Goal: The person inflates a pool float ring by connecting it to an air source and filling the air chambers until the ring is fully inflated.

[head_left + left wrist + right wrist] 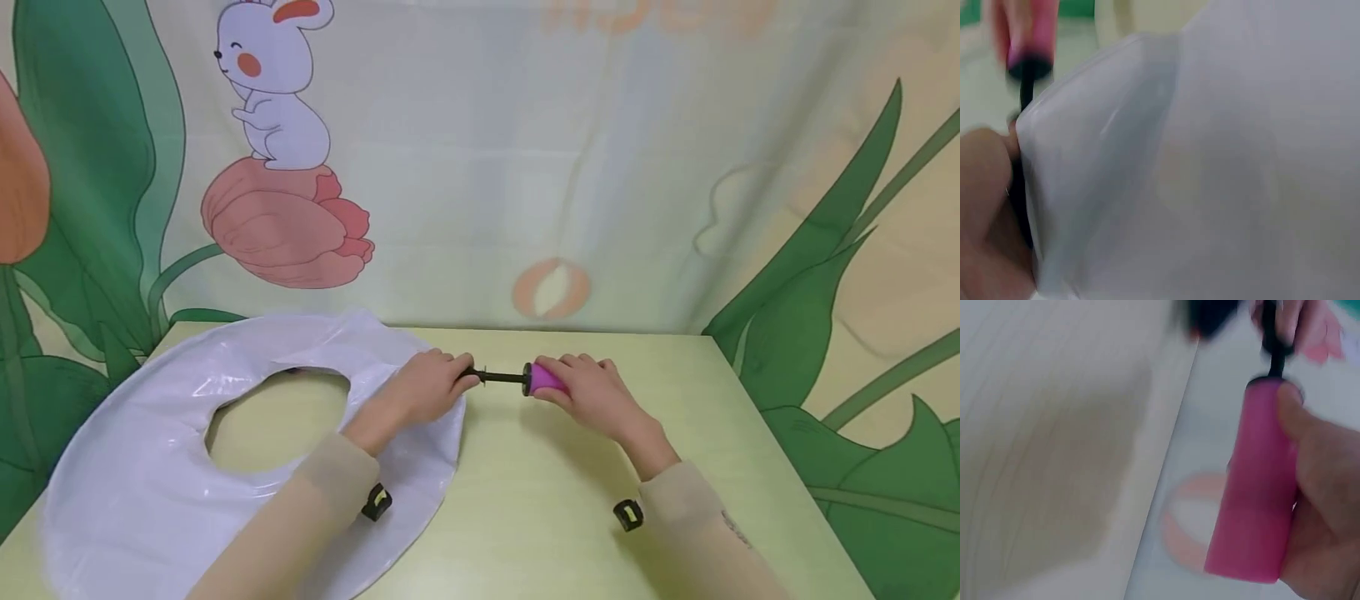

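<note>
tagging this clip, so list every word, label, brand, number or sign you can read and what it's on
No text can be read.
Backdrop: orange lettering at the top, faint and cut off, unreadable.
Right sleeve: small dark mark, too small to tell if it is lettering.
Pump, pale ring: none visible.

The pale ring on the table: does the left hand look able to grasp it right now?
Probably yes: the left hand is close to the pale ring with nothing seen between them, but it grips the black pump handle, so it likely must let go first.
</note>
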{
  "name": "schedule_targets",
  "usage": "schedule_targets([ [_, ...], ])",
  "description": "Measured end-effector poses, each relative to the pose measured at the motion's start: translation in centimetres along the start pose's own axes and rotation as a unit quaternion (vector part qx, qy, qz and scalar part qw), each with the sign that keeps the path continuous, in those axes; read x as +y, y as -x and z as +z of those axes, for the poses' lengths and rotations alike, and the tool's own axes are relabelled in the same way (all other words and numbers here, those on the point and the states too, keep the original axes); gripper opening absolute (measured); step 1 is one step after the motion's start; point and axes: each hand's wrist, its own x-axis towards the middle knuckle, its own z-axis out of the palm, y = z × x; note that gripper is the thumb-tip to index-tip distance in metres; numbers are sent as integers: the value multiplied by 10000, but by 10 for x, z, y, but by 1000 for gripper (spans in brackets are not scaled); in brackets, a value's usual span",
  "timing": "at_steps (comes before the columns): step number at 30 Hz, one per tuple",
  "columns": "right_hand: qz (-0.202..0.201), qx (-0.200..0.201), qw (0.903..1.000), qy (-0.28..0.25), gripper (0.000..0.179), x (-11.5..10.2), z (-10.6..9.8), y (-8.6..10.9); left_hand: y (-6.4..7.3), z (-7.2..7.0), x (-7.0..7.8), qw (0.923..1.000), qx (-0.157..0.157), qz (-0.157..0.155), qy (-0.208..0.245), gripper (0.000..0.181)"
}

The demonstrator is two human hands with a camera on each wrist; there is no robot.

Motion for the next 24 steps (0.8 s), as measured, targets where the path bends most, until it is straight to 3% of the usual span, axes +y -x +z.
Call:
schedule_targets([
  [3,-131,-127,9998,-37,57,-15,7,-7,-4,7,14,9999,-95,39,-88,25],
  [6,-157,-200,9996,-83,57,-18,13,-5,-4,13,16,9997,-210,12,-88,26],
  [15,240,33,9995,-210,54,17,5,12,6,3,-12,9999,11,-130,24,21],
  [24,-80,-85,9996,242,58,-27,14,-15,-7,13,10,9998,-188,-92,-42,24],
])
